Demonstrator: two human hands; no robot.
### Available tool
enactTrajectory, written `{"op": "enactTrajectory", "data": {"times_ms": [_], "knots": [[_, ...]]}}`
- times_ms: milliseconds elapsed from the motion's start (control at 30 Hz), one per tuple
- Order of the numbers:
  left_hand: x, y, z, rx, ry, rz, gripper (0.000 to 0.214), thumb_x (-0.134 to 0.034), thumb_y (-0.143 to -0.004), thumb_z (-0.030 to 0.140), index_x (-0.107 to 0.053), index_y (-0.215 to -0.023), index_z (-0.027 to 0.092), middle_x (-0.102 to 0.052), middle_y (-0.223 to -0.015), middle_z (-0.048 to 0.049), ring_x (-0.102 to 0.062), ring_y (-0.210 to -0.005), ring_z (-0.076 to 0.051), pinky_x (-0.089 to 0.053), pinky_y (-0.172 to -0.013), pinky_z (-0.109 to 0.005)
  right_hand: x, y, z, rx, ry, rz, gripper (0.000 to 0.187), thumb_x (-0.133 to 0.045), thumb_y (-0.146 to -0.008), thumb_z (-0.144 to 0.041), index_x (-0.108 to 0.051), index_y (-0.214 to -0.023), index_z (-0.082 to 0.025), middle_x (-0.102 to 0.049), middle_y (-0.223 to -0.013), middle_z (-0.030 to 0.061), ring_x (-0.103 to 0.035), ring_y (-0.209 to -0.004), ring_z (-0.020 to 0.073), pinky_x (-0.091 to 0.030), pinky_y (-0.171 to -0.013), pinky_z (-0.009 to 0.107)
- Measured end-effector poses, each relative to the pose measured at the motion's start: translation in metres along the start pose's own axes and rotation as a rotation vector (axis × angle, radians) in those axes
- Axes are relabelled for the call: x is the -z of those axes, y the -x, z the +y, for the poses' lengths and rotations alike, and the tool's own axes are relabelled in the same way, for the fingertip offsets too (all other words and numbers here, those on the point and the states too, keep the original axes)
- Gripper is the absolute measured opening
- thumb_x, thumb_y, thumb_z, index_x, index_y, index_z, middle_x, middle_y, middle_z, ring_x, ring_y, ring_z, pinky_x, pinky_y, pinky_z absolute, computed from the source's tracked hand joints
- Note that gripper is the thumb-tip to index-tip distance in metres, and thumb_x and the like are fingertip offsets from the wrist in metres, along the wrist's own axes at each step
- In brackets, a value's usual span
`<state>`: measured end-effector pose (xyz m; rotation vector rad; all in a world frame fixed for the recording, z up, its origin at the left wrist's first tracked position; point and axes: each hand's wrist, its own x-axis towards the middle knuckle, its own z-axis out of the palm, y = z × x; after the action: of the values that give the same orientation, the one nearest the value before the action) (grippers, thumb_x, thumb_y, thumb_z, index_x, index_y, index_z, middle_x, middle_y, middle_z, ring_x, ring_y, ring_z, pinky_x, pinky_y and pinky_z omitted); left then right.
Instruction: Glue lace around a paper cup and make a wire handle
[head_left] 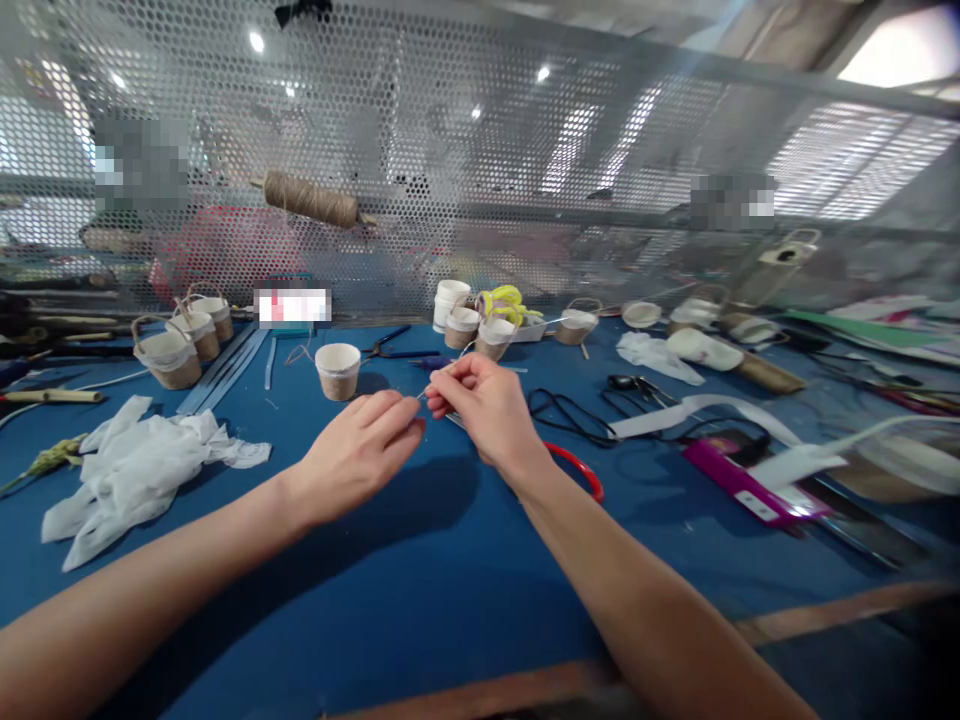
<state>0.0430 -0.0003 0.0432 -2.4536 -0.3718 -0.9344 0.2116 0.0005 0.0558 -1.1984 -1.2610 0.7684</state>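
Observation:
Over the middle of the blue table [390,620], my left hand [360,445] and my right hand [480,400] come close together. A thin pale strand [422,395] runs between their fingertips. I cannot tell whether it is string or wire. Thumb and fingers of my right hand are pinched on it, and a short end sticks up above them. The fingers of my left hand are closed at its other end, their tips partly hidden. Just beyond my left hand stands a small cup [338,373], white inside with a brown wrap and no handle visible.
White gloves [146,470] lie at left, near handled cups [171,362] and clear glue sticks [225,370]. Pliers [386,345] and more cups [493,338] are behind. At right are black cable [570,415], white ribbon [697,405] and a purple device [742,485]. Perforated metal [450,150] rises behind.

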Motion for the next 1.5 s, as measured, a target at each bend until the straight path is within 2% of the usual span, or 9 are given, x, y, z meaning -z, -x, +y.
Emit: {"op": "enactTrajectory", "data": {"times_ms": [233, 300, 467, 567, 700, 900, 1000, 1300, 1500], "knots": [[-0.012, 0.006, -0.006, 0.110, 0.133, 0.093, 0.025, -0.036, -0.088, 0.010, -0.060, -0.082, 0.013, -0.062, -0.086, -0.0108, -0.054, -0.076, -0.016, -0.048, -0.068, -0.029, -0.003, 0.007, 0.001, 0.020, -0.059, -0.046, 0.016, -0.064, -0.069, -0.024, -0.050, -0.063, -0.017, -0.062, -0.056, -0.0016, -0.059, -0.049, 0.0104, -0.051, -0.047, 0.023], [-0.013, 0.005, -0.006, 0.328, 0.326, 0.144, 0.018, -0.044, -0.085, 0.012, -0.061, -0.081, 0.015, -0.063, -0.085, -0.0084, -0.055, -0.076, -0.015, -0.047, -0.069, -0.028, -0.004, 0.007, 0.001, 0.036, -0.065, -0.044, 0.017, -0.064, -0.069, -0.024, -0.049, -0.063, -0.017, -0.062, -0.057, -0.0015, -0.060, -0.049, 0.0106, -0.051, -0.048, 0.023], [-0.014, -0.004, -0.005, 1.233, 1.297, 0.138, 0.012, -0.063, -0.071, 0.022, -0.057, -0.066, 0.014, -0.056, -0.058, 0.0005, -0.049, -0.051, -0.008, -0.040, -0.052, -0.021, -0.007, 0.012, -0.003, 0.084, -0.015, -0.045, 0.016, -0.061, -0.072, -0.022, -0.048, -0.063, -0.017, -0.061, -0.056, -0.0018, -0.059, -0.048, 0.0090, -0.050, -0.048, 0.021], [-0.017, -0.006, -0.005, 1.457, 1.683, 0.129, 0.017, -0.068, -0.064, 0.021, -0.055, -0.063, 0.012, -0.055, -0.057, 0.0012, -0.046, -0.048, -0.005, -0.038, -0.050, -0.019, -0.007, 0.013, -0.005, 0.093, 0.021, -0.056, 0.017, -0.061, -0.072, -0.021, -0.047, -0.062, -0.017, -0.060, -0.056, -0.0020, -0.058, -0.048, 0.0086, -0.050, -0.048, 0.021], [-0.018, -0.002, -0.007, 1.283, 1.398, 0.128, 0.012, -0.065, -0.067, 0.021, -0.056, -0.065, 0.013, -0.054, -0.055, 0.0026, -0.047, -0.050, -0.006, -0.038, -0.050, -0.019, -0.005, 0.009, -0.002, 0.076, 0.008, -0.090, 0.017, -0.061, -0.072, -0.021, -0.048, -0.063, -0.017, -0.060, -0.056, -0.0023, -0.058, -0.048, 0.0083, -0.050, -0.048, 0.022], [-0.010, 0.003, -0.011, 0.579, 0.481, 0.096, 0.009, -0.054, -0.080, 0.015, -0.061, -0.074, 0.013, -0.063, -0.071, -0.0042, -0.056, -0.063, -0.012, -0.045, -0.059, -0.024, 0.000, 0.003, 0.001, 0.033, -0.070, -0.152, 0.014, -0.064, -0.071, -0.024, -0.053, -0.068, -0.016, -0.060, -0.059, -0.0022, -0.058, -0.052, 0.0087, -0.051, -0.051, 0.022], [-0.008, 0.003, -0.009, 0.319, 0.235, 0.133, 0.013, -0.047, -0.083, 0.011, -0.058, -0.076, 0.013, -0.064, -0.076, -0.0070, -0.058, -0.071, -0.015, -0.049, -0.064, -0.027, 0.002, 0.002, -0.002, 0.026, -0.089, -0.116, 0.014, -0.064, -0.072, -0.026, -0.054, -0.069, -0.016, -0.061, -0.058, -0.0019, -0.058, -0.051, 0.0086, -0.050, -0.051, 0.023], [-0.017, 0.008, -0.001, 0.234, 0.246, 0.046, 0.012, -0.045, -0.084, 0.010, -0.057, -0.087, 0.010, -0.064, -0.081, -0.0105, -0.061, -0.071, -0.015, -0.052, -0.062, -0.026, -0.005, 0.006, -0.001, -0.006, -0.139, -0.116, 0.015, -0.064, -0.071, -0.025, -0.054, -0.068, -0.016, -0.062, -0.056, -0.0022, -0.057, -0.048, 0.0085, -0.050, -0.049, 0.023], [-0.013, 0.007, -0.006, 0.253, 0.305, 0.151, 0.010, -0.051, -0.083, 0.011, -0.061, -0.079, 0.012, -0.067, -0.076, -0.0066, -0.063, -0.066, -0.012, -0.051, -0.061, -0.020, 0.001, 0.003, -0.003, 0.003, -0.209, -0.159, 0.017, -0.064, -0.073, -0.031, -0.058, -0.070, -0.014, -0.065, -0.065, 0.0011, -0.062, -0.058, 0.0103, -0.053, -0.057, 0.025]]}}
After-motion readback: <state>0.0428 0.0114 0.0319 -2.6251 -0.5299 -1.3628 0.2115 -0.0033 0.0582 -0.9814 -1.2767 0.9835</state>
